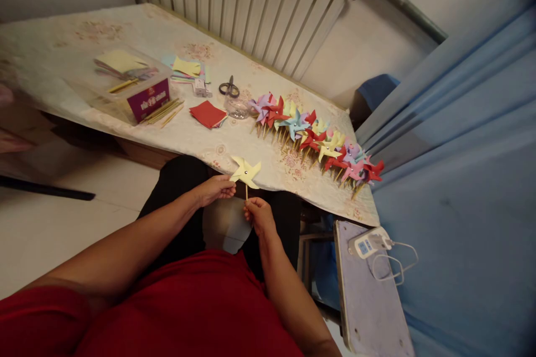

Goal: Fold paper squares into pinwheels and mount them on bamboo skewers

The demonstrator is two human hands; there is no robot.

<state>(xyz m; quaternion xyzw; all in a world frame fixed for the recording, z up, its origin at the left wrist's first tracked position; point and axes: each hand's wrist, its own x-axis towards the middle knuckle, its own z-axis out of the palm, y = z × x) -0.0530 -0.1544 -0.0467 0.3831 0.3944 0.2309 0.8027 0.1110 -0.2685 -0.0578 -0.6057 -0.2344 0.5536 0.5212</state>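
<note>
A pale yellow paper pinwheel (246,172) on a thin wooden stick is held over my lap, just in front of the table's near edge. My right hand (258,214) grips the stick from below. My left hand (216,187) pinches the pinwheel's left blade with its fingertips. A long row of several finished pinwheels (318,139) in red, yellow, blue, pink and purple lies along the table's right side.
On the floral tablecloth (176,139) lie a red paper stack (207,114), scissors (229,88), a clear cup (237,107), wooden sticks (164,111) and a plastic box of coloured paper (129,85). A radiator stands behind. A white device with a cord (370,244) rests on a stool at the right.
</note>
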